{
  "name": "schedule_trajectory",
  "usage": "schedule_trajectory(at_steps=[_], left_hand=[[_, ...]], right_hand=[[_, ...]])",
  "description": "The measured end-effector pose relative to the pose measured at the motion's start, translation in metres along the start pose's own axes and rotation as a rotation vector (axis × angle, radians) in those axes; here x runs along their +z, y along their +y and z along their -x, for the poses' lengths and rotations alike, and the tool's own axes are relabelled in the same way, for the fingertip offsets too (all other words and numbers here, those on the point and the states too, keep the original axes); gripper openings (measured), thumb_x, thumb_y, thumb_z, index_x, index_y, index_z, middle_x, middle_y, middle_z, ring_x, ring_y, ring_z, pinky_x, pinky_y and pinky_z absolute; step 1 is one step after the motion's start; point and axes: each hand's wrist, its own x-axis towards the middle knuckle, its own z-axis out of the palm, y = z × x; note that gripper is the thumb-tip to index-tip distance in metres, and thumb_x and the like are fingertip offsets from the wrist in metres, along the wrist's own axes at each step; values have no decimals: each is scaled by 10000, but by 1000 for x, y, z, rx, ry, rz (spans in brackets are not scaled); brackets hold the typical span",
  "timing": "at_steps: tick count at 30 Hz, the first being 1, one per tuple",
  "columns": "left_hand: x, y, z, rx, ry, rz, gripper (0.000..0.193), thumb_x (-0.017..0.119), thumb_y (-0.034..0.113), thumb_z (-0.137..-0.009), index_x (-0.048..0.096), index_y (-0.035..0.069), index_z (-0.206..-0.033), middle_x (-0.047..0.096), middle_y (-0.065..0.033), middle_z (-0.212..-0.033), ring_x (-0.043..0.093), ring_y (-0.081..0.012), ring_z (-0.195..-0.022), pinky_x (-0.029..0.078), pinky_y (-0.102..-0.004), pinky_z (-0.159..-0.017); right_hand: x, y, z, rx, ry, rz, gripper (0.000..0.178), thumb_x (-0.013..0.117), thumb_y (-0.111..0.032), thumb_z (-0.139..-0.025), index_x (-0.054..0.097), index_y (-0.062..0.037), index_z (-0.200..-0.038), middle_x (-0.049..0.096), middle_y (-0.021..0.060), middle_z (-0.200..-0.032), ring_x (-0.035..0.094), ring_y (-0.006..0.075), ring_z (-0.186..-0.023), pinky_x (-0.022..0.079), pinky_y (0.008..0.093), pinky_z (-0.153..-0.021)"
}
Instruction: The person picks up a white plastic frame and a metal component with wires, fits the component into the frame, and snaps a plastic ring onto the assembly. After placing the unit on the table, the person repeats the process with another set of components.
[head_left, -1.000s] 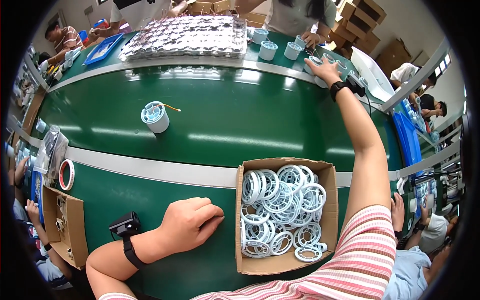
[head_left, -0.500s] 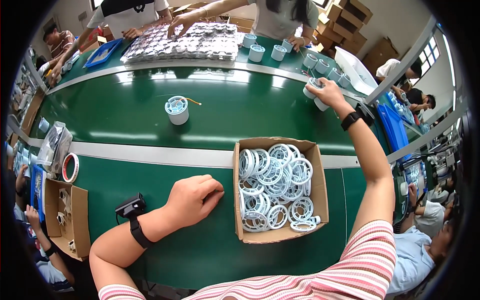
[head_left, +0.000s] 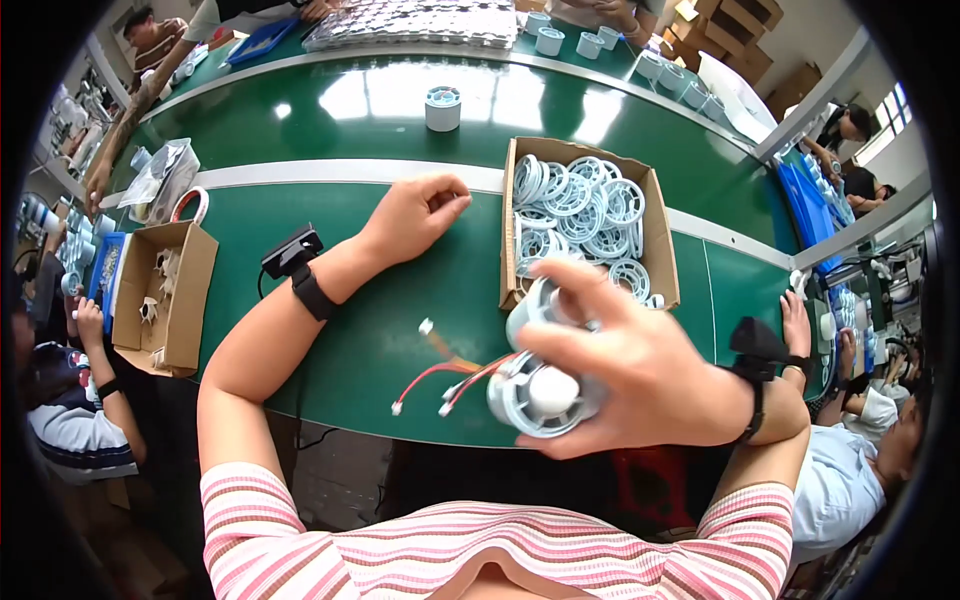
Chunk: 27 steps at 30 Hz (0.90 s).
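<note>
Right hand (head_left: 560, 355) brought two blue cylinders (head_left: 543, 394) near, fingers curled round both; left hand (head_left: 415, 215), loosely curled, seemingly empty, rested on desk (head_left: 370, 310), both within reach.

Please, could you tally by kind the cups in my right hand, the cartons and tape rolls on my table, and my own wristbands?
Cups in the right hand: 2
Cartons: 2
Tape rolls: 1
Wristbands: 2
Total: 7

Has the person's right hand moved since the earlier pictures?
Yes, the right hand came toward the person: from beyond the ring-filled cardboard box to its near side.
</note>
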Motion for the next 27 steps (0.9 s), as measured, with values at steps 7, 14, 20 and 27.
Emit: schedule_trajectory(at_steps=[7,14,20,27], left_hand=[[-31,-25,-6,-39,187,24,183,682,189,-998,694,6,-1012,620,27,-758,538,-45,-661,453,-220,-581],[-36,-31,-10,-86,161,37,190,680,190,-986,701,2,-1003,656,7,-766,571,-61,-660,483,-231,-588],[-51,-25,-5,-94,118,132,191,675,192,-986,702,4,-1005,646,10,-759,566,-58,-650,473,-228,-582],[-61,115,34,148,-170,-261,158,749,133,-908,713,8,-997,645,-47,-841,624,-128,-783,505,-293,-700]], right_hand=[[104,9,-36,-80,16,110,590,861,-412,-713,621,-138,-1178,441,235,-1403,624,410,-993,590,436,-738],[122,30,-65,-126,163,274,652,830,-493,-738,623,-133,-1242,428,231,-1469,591,418,-1107,565,458,-858],[96,12,-43,-174,401,378,606,782,-470,-829,629,-103,-1286,480,142,-1494,530,386,-1246,473,488,-1037],[-7,140,-8,406,536,803,319,671,-216,-960,688,-87,-1252,674,131,-1230,618,341,-1127,522,428,-935]])
